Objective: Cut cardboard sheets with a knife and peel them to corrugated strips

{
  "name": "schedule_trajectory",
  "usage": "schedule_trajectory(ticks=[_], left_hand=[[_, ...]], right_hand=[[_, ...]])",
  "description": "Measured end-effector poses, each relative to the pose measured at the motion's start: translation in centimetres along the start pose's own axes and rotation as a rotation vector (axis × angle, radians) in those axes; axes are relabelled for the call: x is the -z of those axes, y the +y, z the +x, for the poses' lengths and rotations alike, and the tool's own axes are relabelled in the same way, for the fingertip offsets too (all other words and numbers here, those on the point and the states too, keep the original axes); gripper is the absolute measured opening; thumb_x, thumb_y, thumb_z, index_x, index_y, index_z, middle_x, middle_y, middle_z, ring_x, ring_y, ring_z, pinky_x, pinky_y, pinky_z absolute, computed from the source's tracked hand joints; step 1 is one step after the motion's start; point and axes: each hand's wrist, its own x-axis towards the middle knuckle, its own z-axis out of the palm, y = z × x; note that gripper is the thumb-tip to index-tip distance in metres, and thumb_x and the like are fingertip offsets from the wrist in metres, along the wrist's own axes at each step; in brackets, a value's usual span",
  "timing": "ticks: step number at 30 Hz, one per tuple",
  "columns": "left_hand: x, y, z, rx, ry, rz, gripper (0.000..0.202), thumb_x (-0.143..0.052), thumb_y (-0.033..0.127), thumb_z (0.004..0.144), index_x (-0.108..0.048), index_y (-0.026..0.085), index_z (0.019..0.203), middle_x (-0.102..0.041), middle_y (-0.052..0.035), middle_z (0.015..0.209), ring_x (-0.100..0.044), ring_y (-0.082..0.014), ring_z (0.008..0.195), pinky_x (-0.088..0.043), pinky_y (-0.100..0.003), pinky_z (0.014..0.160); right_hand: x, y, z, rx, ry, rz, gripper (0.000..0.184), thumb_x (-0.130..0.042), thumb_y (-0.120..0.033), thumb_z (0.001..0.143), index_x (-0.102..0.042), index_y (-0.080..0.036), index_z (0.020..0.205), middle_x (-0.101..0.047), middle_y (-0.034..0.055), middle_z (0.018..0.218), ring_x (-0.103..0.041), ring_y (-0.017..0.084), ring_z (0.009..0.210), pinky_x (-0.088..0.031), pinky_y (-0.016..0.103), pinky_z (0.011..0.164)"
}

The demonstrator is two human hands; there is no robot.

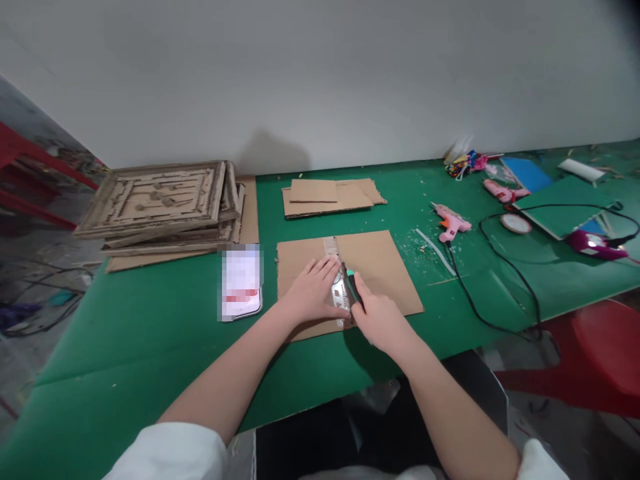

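Observation:
A flat cardboard sheet [380, 267] lies on the green table before me. Across it runs a clear ruler [331, 245], roughly front to back. My left hand [314, 288] presses on the ruler, fingers stretched out and thumb spread toward me. My right hand [381, 319] is wrapped round a utility knife [353, 283] with a black and green handle, held close along the ruler's right edge. The blade tip is too small to make out.
Left stand stacked cardboard frames [160, 200] and a phone [241, 280]. Cardboard pieces [325, 197] lie behind the sheet. To the right are a pink glue gun [453, 223] with its black cord [465, 300], a glue stick [436, 252], a tape roll [516, 223] and a red stool [607, 347].

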Motion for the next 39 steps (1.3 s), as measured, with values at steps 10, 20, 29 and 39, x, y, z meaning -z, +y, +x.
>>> schedule_trajectory(ticks=[10,20,29,39], left_hand=[[0.2,0.1,0.1,-0.001,0.003,0.015,0.111,-0.028,0.084,0.058,-0.019,0.008,0.138,-0.020,-0.0145,0.144,-0.016,-0.0282,0.133,-0.009,-0.043,0.108],[0.1,-0.1,0.1,-0.007,-0.020,0.035,0.109,-0.028,0.082,0.061,-0.014,0.008,0.139,-0.015,-0.0130,0.146,-0.013,-0.0280,0.134,-0.009,-0.043,0.108],[0.2,-0.1,0.1,0.003,-0.045,0.035,0.111,-0.027,0.084,0.060,-0.012,0.008,0.140,-0.012,-0.0135,0.146,-0.012,-0.0285,0.134,-0.008,-0.044,0.108],[0.3,0.1,0.0,0.001,-0.032,0.026,0.111,-0.027,0.084,0.060,-0.011,0.008,0.140,-0.012,-0.0130,0.146,-0.010,-0.0282,0.134,-0.008,-0.045,0.108]], right_hand=[[1.2,1.0,4.3,0.002,0.105,0.401,0.058,-0.032,-0.038,0.088,-0.010,-0.027,0.140,-0.066,0.0058,0.085,-0.058,0.013,0.052,-0.043,0.026,0.058],[-0.2,1.9,8.3,0.023,0.172,0.463,0.056,-0.031,-0.037,0.087,-0.014,-0.027,0.140,-0.051,0.0081,0.126,-0.056,0.022,0.103,-0.042,0.034,0.083],[0.2,2.4,8.0,0.018,0.116,0.410,0.054,-0.030,-0.033,0.087,-0.019,-0.027,0.140,-0.053,0.0085,0.124,-0.053,0.023,0.106,-0.042,0.033,0.081],[0.1,2.0,8.2,0.057,0.092,0.374,0.052,-0.026,-0.033,0.088,-0.022,-0.027,0.139,-0.054,0.0091,0.123,-0.058,0.021,0.095,-0.043,0.030,0.074]])
